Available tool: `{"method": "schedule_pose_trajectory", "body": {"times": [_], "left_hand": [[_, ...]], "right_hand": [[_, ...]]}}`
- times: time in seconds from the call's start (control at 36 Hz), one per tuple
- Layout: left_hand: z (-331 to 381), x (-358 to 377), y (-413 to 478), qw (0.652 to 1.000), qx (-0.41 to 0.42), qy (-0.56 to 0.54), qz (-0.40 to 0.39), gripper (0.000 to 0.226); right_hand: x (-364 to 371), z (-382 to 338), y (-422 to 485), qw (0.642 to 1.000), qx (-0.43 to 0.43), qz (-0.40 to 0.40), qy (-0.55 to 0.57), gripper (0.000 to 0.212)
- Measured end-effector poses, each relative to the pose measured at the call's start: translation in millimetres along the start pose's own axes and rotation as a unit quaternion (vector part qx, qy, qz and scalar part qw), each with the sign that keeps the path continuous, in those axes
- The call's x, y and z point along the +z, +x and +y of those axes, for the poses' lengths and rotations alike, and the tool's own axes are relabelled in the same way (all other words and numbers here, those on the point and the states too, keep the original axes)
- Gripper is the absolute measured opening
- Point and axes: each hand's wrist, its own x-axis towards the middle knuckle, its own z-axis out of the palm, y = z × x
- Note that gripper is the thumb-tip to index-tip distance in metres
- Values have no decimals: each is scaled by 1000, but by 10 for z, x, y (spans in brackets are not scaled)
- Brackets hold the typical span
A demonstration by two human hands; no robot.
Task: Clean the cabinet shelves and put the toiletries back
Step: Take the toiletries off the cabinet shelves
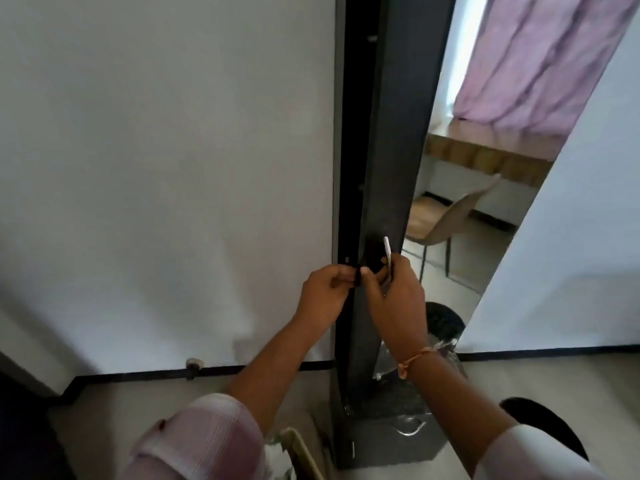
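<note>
Left hand [323,292]: raised at the edge of a tall dark panel [388,161], fingers curled and pinched on a small dark piece at that edge; what the piece was could not be told.

Right hand [394,299]: just right of the left hand, thumbs nearly touching, fingers closed around a thin silvery strip [387,252] that stood upright above the knuckles, against the dark panel. An orange thread bracelet [414,360] circled the right wrist. Both forearms bare, with pale pink sleeves [207,438] rolled up near the elbows.

Dark panel: upright, rising from below the hands to the top of the view; whether it was the cabinet door could not be told. No shelves or toiletries visible.

White wall [166,168]: left of the left hand, with a black skirting strip along the floor beneath.

Beyond the right hand: a tan chair [446,220], a wooden counter [485,154] and a purple curtain [540,60] above it.

Below the right wrist: a round dark bin [445,320] with clear plastic crumpled beside it.
</note>
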Motion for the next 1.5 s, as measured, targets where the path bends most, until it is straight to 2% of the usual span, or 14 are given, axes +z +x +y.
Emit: {"method": "schedule_pose_trajectory", "body": {"times": [0.06,0.14,0.22,0.36,0.5,0.58,0.75,0.97,1.22,1.31,1.5], "left_hand": [[17,27,-142,999,20,2,-32,21],[18,50,-361,993,46,9,-108,27],[33,92,-567,980,94,58,-167,40],[149,195,-771,956,184,188,-131,51],[184,270,-870,912,272,289,-105,67],[191,347,-872,886,310,331,-95,76],[239,478,-847,854,323,396,-101,96],[360,820,-850,822,344,438,-118,102],[549,1320,-851,803,365,452,-135,102],[594,1478,-855,797,371,457,-135,102],[658,1794,-856,792,364,475,-123,100]], "right_hand": [[-113,-24,-174,1000,25,17,-5,32],[-296,-64,-411,998,40,43,-21,58],[-515,-112,-581,995,32,87,-48,64],[-777,-154,-749,977,6,117,-177,78],[-892,-149,-832,935,-31,142,-323,76],[-992,-146,-908,892,-56,165,-418,70],[-1323,-106,-1060,835,-64,86,-540,76],[-1916,50,-1155,766,-115,-5,-632,71],[-2439,231,-975,680,-54,-112,-722,68],[-2567,325,-920,682,-31,-113,-722,69],[-2900,574,-789,713,-12,-133,-688,68]]}}
